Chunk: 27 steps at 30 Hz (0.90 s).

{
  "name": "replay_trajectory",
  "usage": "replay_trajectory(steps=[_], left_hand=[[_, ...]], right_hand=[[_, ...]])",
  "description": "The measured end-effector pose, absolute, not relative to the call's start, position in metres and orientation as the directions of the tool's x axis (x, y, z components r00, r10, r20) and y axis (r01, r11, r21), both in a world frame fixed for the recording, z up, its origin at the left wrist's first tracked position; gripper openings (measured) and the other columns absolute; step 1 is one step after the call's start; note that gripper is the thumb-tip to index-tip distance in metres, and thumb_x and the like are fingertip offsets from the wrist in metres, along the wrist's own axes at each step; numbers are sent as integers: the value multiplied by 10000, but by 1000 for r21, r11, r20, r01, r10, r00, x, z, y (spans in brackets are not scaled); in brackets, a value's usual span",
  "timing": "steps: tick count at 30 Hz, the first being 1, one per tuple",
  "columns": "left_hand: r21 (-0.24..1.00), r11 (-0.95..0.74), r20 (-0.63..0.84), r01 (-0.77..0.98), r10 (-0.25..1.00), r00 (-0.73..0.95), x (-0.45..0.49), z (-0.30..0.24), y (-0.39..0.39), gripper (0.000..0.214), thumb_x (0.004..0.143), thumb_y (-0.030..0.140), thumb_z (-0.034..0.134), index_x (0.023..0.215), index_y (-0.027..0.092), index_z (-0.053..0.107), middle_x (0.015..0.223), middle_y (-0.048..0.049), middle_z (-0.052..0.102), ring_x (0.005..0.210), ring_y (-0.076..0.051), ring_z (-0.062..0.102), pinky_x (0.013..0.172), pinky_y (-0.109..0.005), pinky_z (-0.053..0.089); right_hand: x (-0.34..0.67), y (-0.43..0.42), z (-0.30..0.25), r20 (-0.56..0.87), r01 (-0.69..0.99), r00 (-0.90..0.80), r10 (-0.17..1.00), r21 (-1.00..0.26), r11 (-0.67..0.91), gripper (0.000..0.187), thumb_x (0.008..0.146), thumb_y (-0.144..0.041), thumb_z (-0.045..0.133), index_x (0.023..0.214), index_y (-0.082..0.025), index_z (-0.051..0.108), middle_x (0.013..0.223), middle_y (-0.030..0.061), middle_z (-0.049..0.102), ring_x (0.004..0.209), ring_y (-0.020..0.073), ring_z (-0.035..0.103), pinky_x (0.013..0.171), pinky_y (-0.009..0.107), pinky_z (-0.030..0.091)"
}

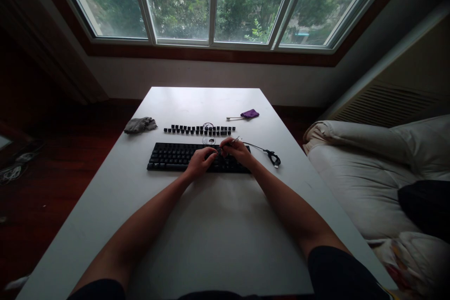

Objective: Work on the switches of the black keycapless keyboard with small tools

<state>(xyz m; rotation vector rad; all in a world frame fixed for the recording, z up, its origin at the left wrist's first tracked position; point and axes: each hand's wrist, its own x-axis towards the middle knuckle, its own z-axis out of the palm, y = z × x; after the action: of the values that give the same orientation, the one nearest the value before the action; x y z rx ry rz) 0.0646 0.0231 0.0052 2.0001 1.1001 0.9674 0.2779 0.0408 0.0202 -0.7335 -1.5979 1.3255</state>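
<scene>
A black keyboard (172, 155) lies across the white table in front of me. Over its right half my two hands meet. My left hand (201, 161) is closed, thumb and forefinger pinched around something small that I cannot make out. My right hand (238, 152) is closed too, gripping a thin wire tool (236, 139) that looks like a keycap puller; its wire ends stick out above the fingers. Beyond the keyboard, loose black keycaps (188, 130) stand in two rows. The keys under my hands are hidden.
Between keyboard and keycaps sits a clear round piece (208, 140). A grey cloth (140, 124) lies at the left table edge. At the back right are a purple cloth (250, 113) and a thin stick (233, 118). The coiled cable (273, 157) rests right of the keyboard.
</scene>
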Motion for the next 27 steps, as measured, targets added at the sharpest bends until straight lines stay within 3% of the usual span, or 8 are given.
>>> replay_trajectory(steps=[6, 13, 22, 27], left_hand=[[816, -442, 256, 374, 855, 451, 62, 3, 28, 295, 966, 404, 498, 1047, 213, 709, 965, -37, 747, 912, -206, 679, 884, -317, 505], [782, -442, 256, 439, 870, 421, 65, 0, 27, 260, 969, 342, 495, 1117, 242, 683, 942, -19, 761, 946, -211, 676, 951, -347, 473], [768, -445, 257, 460, 873, 415, 65, -3, 28, 246, 960, 358, 514, 1087, 236, 686, 957, -25, 748, 968, -219, 664, 930, -347, 479], [795, -421, 257, 437, 886, 386, 66, -1, 26, 242, 916, 384, 591, 1068, 219, 682, 906, -27, 725, 854, -198, 664, 814, -313, 501]], right_hand=[[280, 43, 16, 233, -113, -431, 872, -972, 204, 299, 861, -449, 693, 996, -185, 652, 785, 19, 656, 672, 147, 625, 670, 302, 536], [280, 47, 11, 214, -145, -403, 890, -975, 169, 283, 870, -434, 688, 1000, -188, 638, 770, 2, 648, 635, 124, 610, 654, 276, 515], [279, 49, 16, 197, -80, -412, 890, -980, 179, 304, 870, -453, 673, 1006, -185, 625, 729, -3, 639, 631, 132, 616, 620, 270, 512], [270, 46, 11, 226, -39, -371, 901, -973, 228, 268, 884, -436, 642, 994, -193, 610, 692, -19, 619, 580, 118, 583, 565, 251, 486]])
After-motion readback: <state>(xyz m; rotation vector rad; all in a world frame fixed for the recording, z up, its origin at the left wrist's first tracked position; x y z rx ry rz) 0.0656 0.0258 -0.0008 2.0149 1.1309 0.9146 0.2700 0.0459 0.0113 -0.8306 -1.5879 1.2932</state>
